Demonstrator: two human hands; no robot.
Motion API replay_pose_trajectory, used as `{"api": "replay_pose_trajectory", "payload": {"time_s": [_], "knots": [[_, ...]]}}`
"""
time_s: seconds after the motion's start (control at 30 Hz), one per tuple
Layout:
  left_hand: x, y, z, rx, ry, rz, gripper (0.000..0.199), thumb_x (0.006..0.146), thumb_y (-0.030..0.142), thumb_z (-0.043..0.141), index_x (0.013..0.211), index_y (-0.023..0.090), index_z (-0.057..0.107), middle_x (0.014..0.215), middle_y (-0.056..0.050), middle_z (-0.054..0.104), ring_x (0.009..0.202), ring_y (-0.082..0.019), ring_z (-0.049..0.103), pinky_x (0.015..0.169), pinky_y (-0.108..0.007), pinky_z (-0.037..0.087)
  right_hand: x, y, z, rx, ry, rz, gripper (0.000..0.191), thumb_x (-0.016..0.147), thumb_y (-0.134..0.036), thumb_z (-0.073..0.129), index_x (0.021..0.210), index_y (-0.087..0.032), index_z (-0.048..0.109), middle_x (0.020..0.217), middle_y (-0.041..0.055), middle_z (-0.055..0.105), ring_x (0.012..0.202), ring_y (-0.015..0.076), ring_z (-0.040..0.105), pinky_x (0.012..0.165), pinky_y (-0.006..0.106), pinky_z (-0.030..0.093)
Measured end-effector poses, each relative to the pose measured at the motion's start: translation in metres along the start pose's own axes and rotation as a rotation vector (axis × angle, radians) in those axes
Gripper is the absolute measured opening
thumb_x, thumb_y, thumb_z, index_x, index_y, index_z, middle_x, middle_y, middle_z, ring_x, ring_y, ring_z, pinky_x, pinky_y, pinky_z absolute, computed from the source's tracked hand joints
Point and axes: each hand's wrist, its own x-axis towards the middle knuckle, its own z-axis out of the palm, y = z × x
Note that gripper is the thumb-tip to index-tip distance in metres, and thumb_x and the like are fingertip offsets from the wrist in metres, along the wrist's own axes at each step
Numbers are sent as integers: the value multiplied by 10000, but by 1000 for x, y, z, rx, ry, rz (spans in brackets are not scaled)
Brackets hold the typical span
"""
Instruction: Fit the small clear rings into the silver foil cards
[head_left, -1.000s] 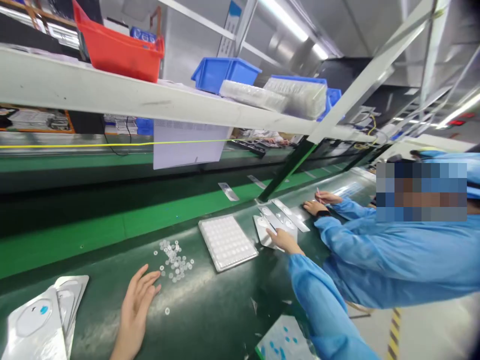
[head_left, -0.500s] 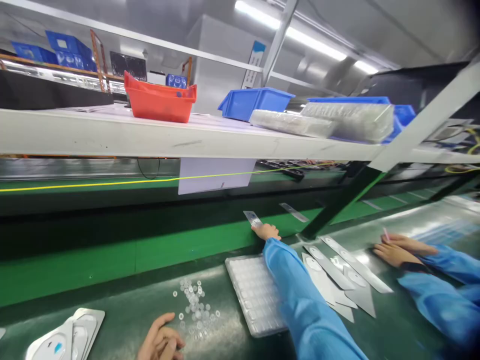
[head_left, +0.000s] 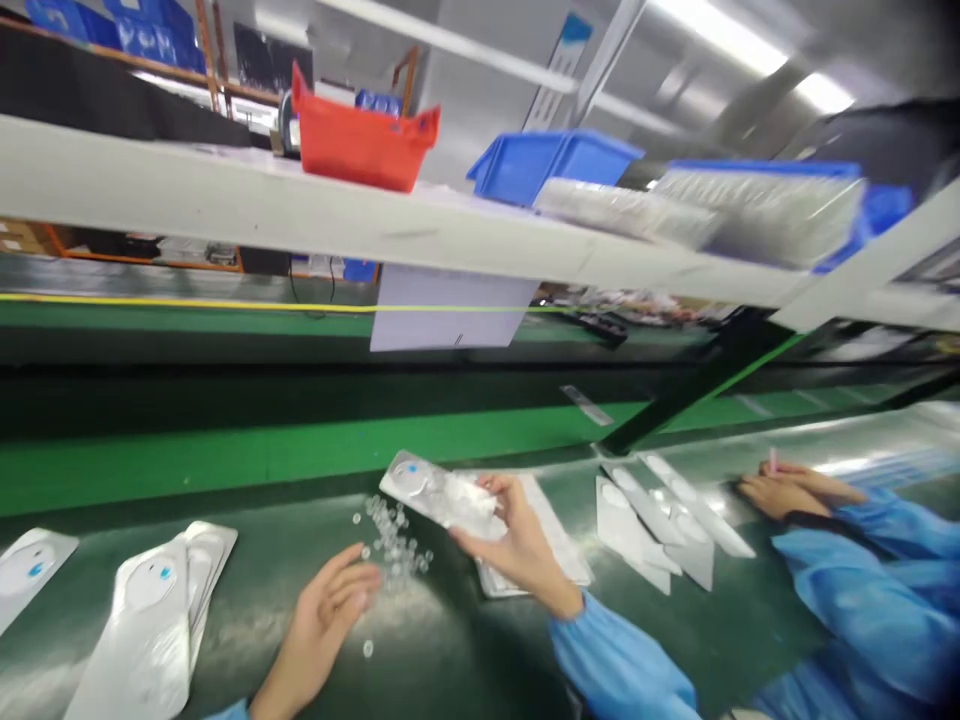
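My right hand (head_left: 517, 545) grips one end of a pale flat package (head_left: 435, 490) with a small blue mark, held tilted over the bench. Beneath it and partly covered lies a clear moulded tray (head_left: 555, 530). My left hand (head_left: 322, 620) rests near the bench with its fingers curled beside a scatter of small clear rings (head_left: 397, 540); whether it holds anything is hidden. One loose ring (head_left: 367, 649) lies just right of that hand. Similar white packages with blue marks (head_left: 142, 620) are stacked at the left.
A co-worker's hands (head_left: 795, 490) are at the right, beside several white packages (head_left: 652, 520). Above the bench runs a white shelf (head_left: 375, 225) with a red bin (head_left: 360, 140) and a blue bin (head_left: 551, 165). A dark post (head_left: 690, 385) stands behind.
My right hand has come back from the green strip with a package in it, now over the tray. My left hand is higher in view, and the view has shifted.
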Motion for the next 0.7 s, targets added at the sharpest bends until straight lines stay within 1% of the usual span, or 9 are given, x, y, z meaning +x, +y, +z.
{"api": "replay_pose_trajectory", "payload": {"time_s": [0.1, 0.13, 0.2, 0.27, 0.37, 0.43, 0.5, 0.6, 0.7], "knots": [[-5, 8, 6, -176, 111, -61, 720, 729, 518, 864, 1322, 192, 615, 1234, -175, 722, 1165, -358, 680, 1026, -479, 526, -85, -64, 44, 211, -147, -20, 587, 706, -401, 871, 1092, -243, 457, 1195, 97, 595, 1089, 247, 626, 886, 334, 550], [-7, 11, 7, -223, 168, -87, 738, 721, 508, 871, 1333, 196, 600, 1228, -171, 728, 1162, -362, 684, 1035, -498, 520, -106, -79, 46, 242, -184, 23, 568, 706, -411, 881, 1082, -240, 491, 1203, 100, 616, 1097, 253, 631, 910, 339, 546], [-15, 17, 8, -263, 264, -137, 753, 704, 469, 889, 1342, 210, 585, 1210, -153, 742, 1138, -357, 700, 1054, -532, 505, -137, -90, 26, 260, -168, 173, 380, 806, -462, 808, 997, -226, 579, 1129, 94, 681, 1037, 249, 661, 895, 337, 550], [-21, 25, 9, -238, 313, -153, 750, 677, 436, 909, 1329, 233, 600, 1196, -125, 753, 1121, -346, 711, 1090, -564, 472, -164, -80, -20, 233, -14, 357, 288, 919, -494, 672, 862, -215, 633, 957, 80, 722, 882, 224, 683, 795, 317, 560], [-15, 33, 12, -112, 299, -179, 684, 699, 386, 894, 1322, 276, 634, 1171, -84, 766, 1120, -337, 713, 1138, -612, 406, -219, -49, -103, 86, 249, 624, 379, 887, -556, 691, 766, -197, 662, 735, 53, 683, 662, 182, 635, 625, 285, 533], [-8, 33, 17, -33, 281, -240, 615, 739, 361, 863, 1314, 292, 655, 1161, -72, 768, 1133, -344, 706, 1142, -639, 388, -258, -31, -137, -35, 364, 797, 409, 881, -570, 704, 797, -171, 680, 690, 40, 656, 588, 156, 597, 572, 281, 522], [-6, 31, 23, 22, 263, -299, 566, 780, 345, 828, 1320, 309, 661, 1173, -66, 765, 1164, -352, 690, 1138, -649, 389, -285, -13, -144, -132, 435, 921, 375, 950, -514, 660, 940, -140, 691, 811, 45, 681, 653, 150, 630, 619, 291, 557], [-10, 29, 29, 80, 232, -316, 545, 827, 319, 789, 1352, 334, 644, 1197, -61, 757, 1203, -350, 669, 1140, -640, 393, -302, 12, -125, -234, 480, 981, 320, 998, -395, 640, 1207, -152, 640, 1161, 76, 665, 953, 206, 677, 817, 379, 598], [-12, 30, 30, 92, 256, -291, 527, 854, 305, 760, 1365, 337, 636, 1194, -61, 757, 1192, -348, 675, 1127, -639, 411, -306, 32, -108, -339, 474, 1002, 343, 991, -382, 647, 1260, -169, 634, 1279, 85, 626, 1073, 259, 651, 901, 433, 584]]}}
